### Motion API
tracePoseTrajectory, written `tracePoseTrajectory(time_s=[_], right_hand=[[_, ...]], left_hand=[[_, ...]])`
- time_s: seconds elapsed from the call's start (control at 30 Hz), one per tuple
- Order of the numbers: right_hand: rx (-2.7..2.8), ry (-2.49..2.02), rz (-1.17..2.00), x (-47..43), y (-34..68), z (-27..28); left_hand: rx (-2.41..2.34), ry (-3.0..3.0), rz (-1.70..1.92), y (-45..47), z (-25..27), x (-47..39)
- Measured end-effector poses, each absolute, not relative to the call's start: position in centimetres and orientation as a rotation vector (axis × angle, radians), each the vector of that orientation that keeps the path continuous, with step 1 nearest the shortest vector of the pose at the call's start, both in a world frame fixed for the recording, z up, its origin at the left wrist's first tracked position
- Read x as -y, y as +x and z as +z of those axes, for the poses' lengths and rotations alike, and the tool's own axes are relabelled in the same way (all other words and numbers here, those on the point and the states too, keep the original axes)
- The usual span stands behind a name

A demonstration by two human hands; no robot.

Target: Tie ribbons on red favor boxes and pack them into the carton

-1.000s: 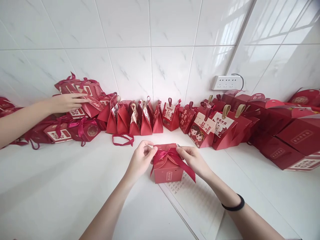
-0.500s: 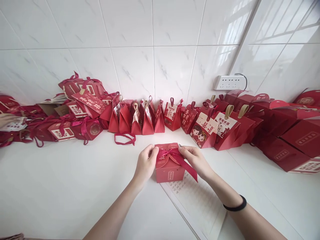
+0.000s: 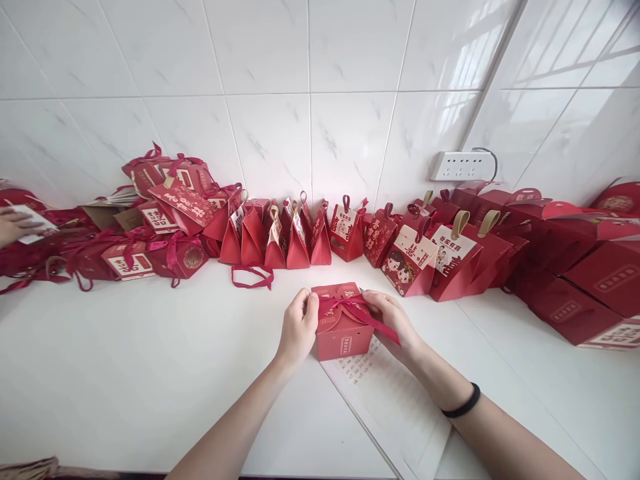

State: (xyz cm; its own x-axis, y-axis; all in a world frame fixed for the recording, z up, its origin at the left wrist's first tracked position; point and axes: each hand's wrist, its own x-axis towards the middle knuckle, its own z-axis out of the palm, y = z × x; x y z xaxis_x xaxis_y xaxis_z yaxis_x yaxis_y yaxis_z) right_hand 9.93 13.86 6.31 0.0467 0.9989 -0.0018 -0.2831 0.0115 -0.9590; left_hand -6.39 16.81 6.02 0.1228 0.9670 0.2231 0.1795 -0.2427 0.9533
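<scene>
1. Red card forms the small box (image 3: 344, 343), upright on the white table (image 3: 150, 373) in the near middle, partly over the far end of some written paper (image 3: 405, 413).
2. The left hand (image 3: 299, 325) is closed, thumb and fingers on the box's upper left edge; the right hand (image 3: 393, 321) curls over the upper right edge. Holding opposite sides probably keeps it steady. Whether the right fingers also pinch ribbon, I cannot tell.
3. Glossy ribbon (image 3: 345, 302) crosses the rounded, petal-like flaps, seemingly to keep them together.
4. Beyond, a loose ribbon loop (image 3: 253, 277) lies flat before wedge-shaped bags (image 3: 253, 240), perhaps lined up to save space.
5. Far left, another person's hand (image 3: 11, 227) holds a white card (image 3: 35, 224); smooth tiles (image 3: 265, 57) rise behind.
</scene>
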Motion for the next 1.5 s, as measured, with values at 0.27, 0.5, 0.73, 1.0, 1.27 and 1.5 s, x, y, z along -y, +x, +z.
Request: tracePoseTrajectory(time_s=[0.27,0.5,0.73,1.0,1.27,1.5], right_hand=[[1.564,-1.054,1.008,-14.1,12.7,6.9],[1.815,-1.068,0.974,-14.0,12.1,6.5],[1.853,-0.917,0.184,-13.7,11.7,7.1],[1.716,-0.859,-0.065,-12.6,11.5,7.8],[1.592,-0.845,0.236,-12.7,12.2,8.3],[1.487,-1.254,0.511,-15.3,15.4,7.0]], left_hand=[[-1.165,1.599,1.205,-7.1,6.5,-17.4],[-1.173,1.602,1.325,-7.2,7.4,-17.4],[-0.727,2.295,1.931,-7.1,9.9,-15.0],[-0.148,2.971,1.92,-7.4,12.0,-12.6],[-0.797,2.272,0.846,-8.6,16.2,-16.0],[-0.826,1.512,0.771,-9.9,18.1,-18.9]])
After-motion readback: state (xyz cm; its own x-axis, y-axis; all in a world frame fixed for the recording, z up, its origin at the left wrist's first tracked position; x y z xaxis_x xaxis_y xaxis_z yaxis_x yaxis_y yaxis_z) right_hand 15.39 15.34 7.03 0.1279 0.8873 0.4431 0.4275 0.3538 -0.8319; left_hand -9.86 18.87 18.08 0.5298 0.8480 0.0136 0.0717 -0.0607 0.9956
